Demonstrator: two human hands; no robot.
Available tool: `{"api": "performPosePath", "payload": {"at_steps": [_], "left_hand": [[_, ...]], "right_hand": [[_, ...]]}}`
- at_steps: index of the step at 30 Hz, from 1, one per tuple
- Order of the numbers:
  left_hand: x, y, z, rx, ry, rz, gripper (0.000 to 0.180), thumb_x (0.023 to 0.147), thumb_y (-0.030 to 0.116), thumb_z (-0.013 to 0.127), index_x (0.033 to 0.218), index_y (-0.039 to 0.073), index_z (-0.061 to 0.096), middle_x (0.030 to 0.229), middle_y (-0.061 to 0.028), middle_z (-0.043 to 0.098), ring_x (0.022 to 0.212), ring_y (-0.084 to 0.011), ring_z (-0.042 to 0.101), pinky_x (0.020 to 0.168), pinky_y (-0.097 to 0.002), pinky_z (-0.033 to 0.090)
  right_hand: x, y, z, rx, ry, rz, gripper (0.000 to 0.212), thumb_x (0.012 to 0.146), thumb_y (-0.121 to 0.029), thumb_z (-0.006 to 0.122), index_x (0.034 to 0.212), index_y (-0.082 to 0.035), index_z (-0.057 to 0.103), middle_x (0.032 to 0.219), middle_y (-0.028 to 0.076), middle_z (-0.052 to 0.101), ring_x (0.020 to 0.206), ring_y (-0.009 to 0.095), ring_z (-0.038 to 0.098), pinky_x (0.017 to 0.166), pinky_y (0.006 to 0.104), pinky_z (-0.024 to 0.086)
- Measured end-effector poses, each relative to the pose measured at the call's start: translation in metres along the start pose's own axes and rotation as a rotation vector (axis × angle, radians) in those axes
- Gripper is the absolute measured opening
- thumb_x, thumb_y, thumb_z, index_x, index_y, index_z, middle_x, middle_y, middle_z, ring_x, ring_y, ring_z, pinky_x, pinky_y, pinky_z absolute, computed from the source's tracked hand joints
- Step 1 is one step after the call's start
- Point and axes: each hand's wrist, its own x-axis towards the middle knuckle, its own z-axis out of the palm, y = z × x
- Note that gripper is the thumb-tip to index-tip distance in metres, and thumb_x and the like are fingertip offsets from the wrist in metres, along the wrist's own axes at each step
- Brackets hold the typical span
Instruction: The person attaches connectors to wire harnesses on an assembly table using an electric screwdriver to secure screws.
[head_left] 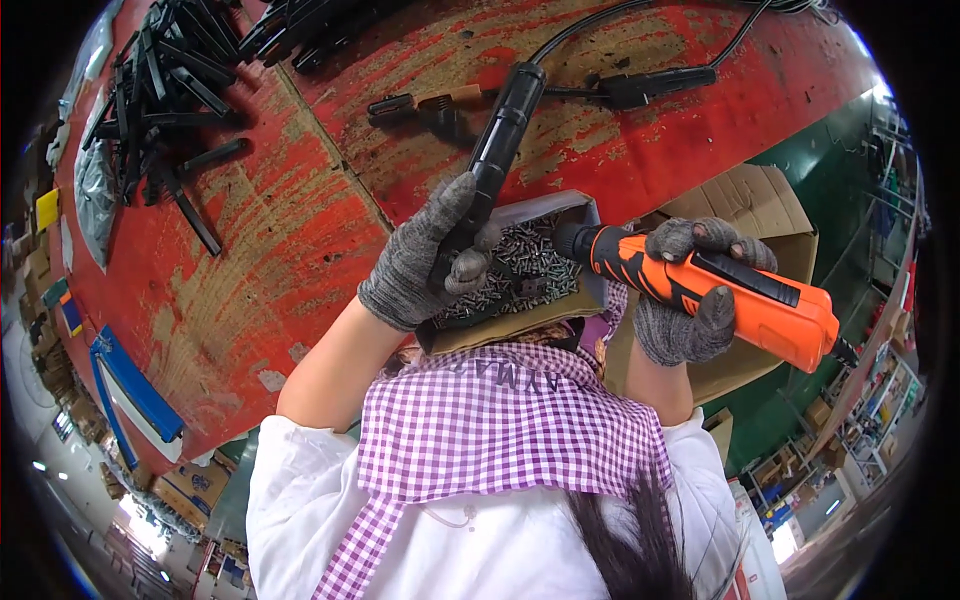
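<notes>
My left hand (418,258), in a grey knitted glove, is closed around a long black casing (508,120). The casing is tilted up and to the right, and a black cable leaves its far end. My right hand (685,335), gloved alike, grips an orange and black power screwdriver (775,318). Its dark nose points left, at the right side of a cardboard box. Many small metal screws (530,262) fill that open box (510,325), which sits between my hands at the table's near edge. Whether the screwdriver's nose touches anything, I cannot tell.
A worn red table (290,215) spreads ahead. Black plastic parts (160,90) are heaped at its far left. A black cabled piece (655,88) and an orange and black tool (430,103) lie beyond my hands. An open cardboard carton (770,205) stands at right.
</notes>
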Motion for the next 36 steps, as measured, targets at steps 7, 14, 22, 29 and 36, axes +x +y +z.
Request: {"api": "performPosePath", "payload": {"at_steps": [7,14,22,29,36], "left_hand": [[0.001,0.002,-0.002,0.072,0.006,-0.024,0.035,0.083,0.044,0.048,0.099,0.013,0.046,0.066,-0.0047,0.052,0.041,-0.0094,0.046,0.032,-0.0182,0.034],[0.004,0.000,-0.003,0.006,-0.017,-0.040,0.037,0.083,0.045,0.046,0.096,0.010,0.048,0.064,-0.0058,0.053,0.040,-0.0104,0.047,0.031,-0.0190,0.035],[-0.001,0.001,0.001,0.066,0.041,-0.024,0.033,0.083,0.043,0.048,0.096,0.013,0.048,0.063,-0.0057,0.053,0.041,-0.0107,0.049,0.031,-0.0187,0.035],[0.000,-0.001,-0.004,0.050,0.008,-0.043,0.032,0.083,0.043,0.049,0.095,0.013,0.048,0.063,-0.0058,0.054,0.040,-0.0108,0.048,0.031,-0.0187,0.035],[0.001,0.001,-0.002,0.028,0.050,-0.062,0.031,0.083,0.042,0.050,0.095,0.014,0.047,0.062,-0.0054,0.054,0.040,-0.0108,0.048,0.031,-0.0184,0.035]], "right_hand": [[0.010,-0.020,0.004,0.104,0.011,0.011,0.035,0.071,-0.020,0.058,0.101,-0.006,0.046,0.094,0.014,0.056,0.069,0.021,0.054,0.061,0.0325,0.041],[0.030,-0.043,0.026,0.167,0.009,-0.077,0.036,0.069,-0.025,0.060,0.096,-0.004,0.049,0.088,0.008,0.056,0.063,0.014,0.053,0.055,0.0252,0.042],[0.039,-0.039,0.046,0.244,-0.068,-0.129,0.038,0.068,-0.029,0.062,0.096,-0.004,0.051,0.090,0.006,0.055,0.062,0.012,0.052,0.052,0.0229,0.042],[0.036,-0.028,0.048,0.231,-0.101,-0.099,0.040,0.070,-0.024,0.062,0.101,-0.009,0.041,0.091,0.010,0.054,0.058,0.017,0.051,0.049,0.0313,0.042],[0.035,-0.029,0.050,0.232,-0.077,-0.082,0.040,0.069,-0.024,0.062,0.100,-0.009,0.041,0.088,0.011,0.054,0.059,0.018,0.052,0.050,0.0315,0.042]]}}
